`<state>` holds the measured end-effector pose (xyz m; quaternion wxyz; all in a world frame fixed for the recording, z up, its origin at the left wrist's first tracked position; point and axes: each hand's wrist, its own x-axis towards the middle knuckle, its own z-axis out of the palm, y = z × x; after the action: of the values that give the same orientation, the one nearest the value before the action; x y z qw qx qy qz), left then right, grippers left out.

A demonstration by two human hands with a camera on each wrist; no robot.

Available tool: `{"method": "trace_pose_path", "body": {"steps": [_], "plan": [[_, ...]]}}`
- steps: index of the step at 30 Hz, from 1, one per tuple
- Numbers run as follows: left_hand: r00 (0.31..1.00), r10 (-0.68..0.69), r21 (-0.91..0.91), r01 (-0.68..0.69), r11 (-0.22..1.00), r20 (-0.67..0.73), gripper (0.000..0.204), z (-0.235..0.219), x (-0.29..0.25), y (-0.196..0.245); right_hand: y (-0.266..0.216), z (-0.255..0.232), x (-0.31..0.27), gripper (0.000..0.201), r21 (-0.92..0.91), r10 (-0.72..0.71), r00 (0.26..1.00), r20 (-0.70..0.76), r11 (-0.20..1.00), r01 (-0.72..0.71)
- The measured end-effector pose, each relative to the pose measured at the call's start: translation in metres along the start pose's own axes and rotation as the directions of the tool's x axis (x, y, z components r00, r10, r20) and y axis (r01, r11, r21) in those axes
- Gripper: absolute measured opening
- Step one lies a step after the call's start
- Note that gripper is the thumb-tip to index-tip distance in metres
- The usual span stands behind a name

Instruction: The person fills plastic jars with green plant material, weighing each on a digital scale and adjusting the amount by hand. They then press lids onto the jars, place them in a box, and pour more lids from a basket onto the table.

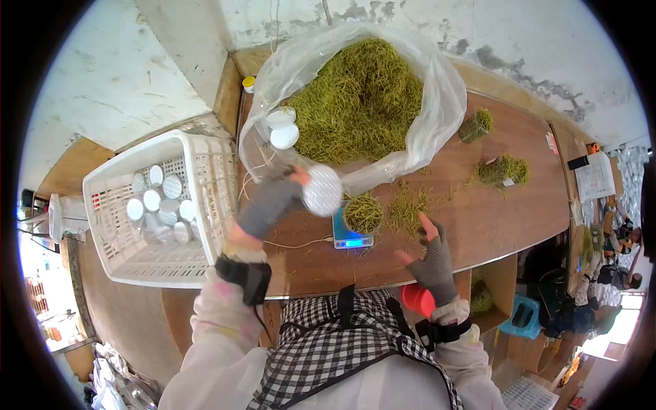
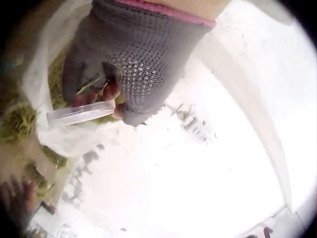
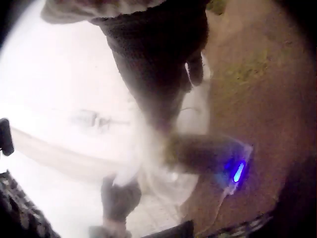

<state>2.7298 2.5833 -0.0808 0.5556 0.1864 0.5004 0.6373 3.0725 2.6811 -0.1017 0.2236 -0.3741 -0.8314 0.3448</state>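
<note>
A round whitish-silver lid (image 1: 322,190) is pinched in my gloved left hand (image 1: 270,205), out past the fingertips at the left of the scale. The left wrist view catches this lid (image 2: 81,114) edge-on. A clear tub of dried green tea-like strands (image 1: 363,213) stands on a small blue digital scale (image 1: 353,242) with a lit display. Over the table, right of the scale, my right hand (image 1: 434,263) has thumb and forefinger spread with nothing between them. Loose strands (image 1: 407,205) lie just beyond its fingertips. The tub and lit display (image 3: 238,172) look blurred in the right wrist view.
A big clear plastic bag (image 1: 441,102) of the strands fills the table's back, two lids (image 1: 284,136) at its left rim. Left stands a white basket (image 1: 198,154) with several lidded tubs (image 1: 152,200). Two filled tubs (image 1: 506,171) sit right. Something red (image 1: 417,299) shows below my right hand.
</note>
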Motion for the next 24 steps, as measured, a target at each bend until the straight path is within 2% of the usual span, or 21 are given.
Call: {"method": "trace_pose_path", "body": {"steps": [1, 2, 3, 4, 5, 6, 7, 8, 10, 11, 12, 13, 14, 15, 16, 17, 19, 23, 24], "plan": [[0.995, -0.025, 0.107, 0.014, 0.994, 0.101, 0.021, 0.008, -0.007, -0.003, -0.026, -0.002, 0.012, 0.084, 0.004, -0.007, 1.0, -0.002, 1.0, 0.007], [0.995, -0.017, 0.111, 0.006, 0.994, 0.099, 0.021, 0.018, -0.013, -0.007, -0.05, -0.003, 0.024, 0.09, -0.052, -0.188, 0.982, 0.012, 0.981, 0.189], [0.973, -0.027, 0.186, -0.017, 0.982, 0.228, 0.022, 0.03, -0.018, -0.011, -0.066, -0.001, 0.033, 0.096, -0.105, -0.363, 0.931, 0.034, 0.925, 0.364], [0.935, -0.047, 0.257, -0.048, 0.965, 0.352, 0.023, 0.041, -0.022, -0.015, -0.074, 0.003, 0.039, 0.096, -0.103, -0.37, 0.928, 0.03, 0.923, 0.371], [0.935, -0.041, 0.259, -0.055, 0.964, 0.352, 0.023, 0.054, -0.025, -0.018, -0.081, 0.007, 0.045, 0.099, -0.065, -0.425, 0.895, 0.135, 0.898, 0.436], [0.912, -0.019, 0.158, -0.051, 0.986, 0.41, 0.025, 0.067, -0.029, -0.02, -0.086, 0.009, 0.048, 0.102, -0.022, -0.476, 0.847, 0.237, 0.869, 0.494], [0.886, 0.008, 0.056, -0.039, 0.998, 0.464, 0.027, 0.074, -0.031, -0.022, -0.083, 0.016, 0.048, 0.099, -0.008, -0.464, 0.861, 0.207, 0.88, 0.476], [0.887, 0.015, 0.053, -0.045, 0.998, 0.461, 0.027, 0.075, -0.031, -0.023, -0.078, 0.018, 0.046, 0.099, -0.008, -0.47, 0.857, 0.21, 0.876, 0.482], [0.934, -0.167, 0.286, 0.074, 0.955, 0.315, 0.043, 0.074, -0.028, -0.027, -0.066, 0.021, 0.046, 0.093, 0.018, -0.438, 0.891, 0.117, 0.898, 0.439], [0.937, -0.162, 0.284, 0.072, 0.956, 0.309, 0.043, 0.07, -0.027, -0.037, -0.056, 0.021, 0.046, 0.093, 0.021, -0.444, 0.888, 0.121, 0.895, 0.445], [0.961, 0.127, 0.461, -0.232, 0.856, 0.247, 0.061, 0.065, -0.026, -0.054, -0.044, 0.019, 0.047, 0.089, 0.0, -0.349, 0.935, 0.065, 0.937, 0.35], [0.878, 0.411, 0.625, -0.466, 0.626, 0.244, 0.079, 0.06, -0.024, -0.071, -0.03, 0.017, 0.048, 0.085, -0.017, -0.25, 0.968, 0.004, 0.968, 0.25], [0.877, 0.414, 0.625, -0.469, 0.624, 0.244, 0.079, 0.056, -0.022, -0.081, -0.011, 0.018, 0.049, 0.085, -0.018, -0.254, 0.967, 0.003, 0.967, 0.254], [0.836, 0.489, 0.748, -0.487, 0.45, 0.25, 0.096, 0.053, -0.02, -0.09, 0.009, 0.021, 0.05, 0.082, 0.255, 0.057, 0.998, -0.014, 0.966, -0.051], [0.788, 0.555, 0.844, -0.47, 0.26, 0.267, 0.114, 0.051, -0.02, -0.098, 0.024, 0.022, 0.05, 0.079, 0.5, 0.355, 0.933, 0.057, 0.799, -0.334], [0.787, 0.559, 0.845, -0.466, 0.26, 0.262, 0.114, 0.053, -0.019, -0.103, 0.031, 0.022, 0.052, 0.079, 0.498, 0.35, 0.935, 0.061, 0.801, -0.332], [0.839, 0.469, 0.921, -0.371, 0.121, 0.277, 0.115, 0.06, -0.016, -0.115, 0.043, 0.022, 0.051, 0.064, 0.62, 0.466, 0.863, 0.195, 0.623, -0.477], [0.839, 0.48, 0.937, -0.338, 0.094, 0.254, 0.126, 0.067, -0.004, -0.129, 0.032, 0.029, 0.053, 0.069, 0.613, 0.468, 0.852, 0.235, 0.609, -0.504], [0.864, 0.448, 0.944, -0.309, 0.119, 0.227, 0.121, 0.067, -0.004, -0.128, 0.026, 0.029, 0.054, 0.066, 0.558, 0.432, 0.871, 0.235, 0.674, -0.485]]}}
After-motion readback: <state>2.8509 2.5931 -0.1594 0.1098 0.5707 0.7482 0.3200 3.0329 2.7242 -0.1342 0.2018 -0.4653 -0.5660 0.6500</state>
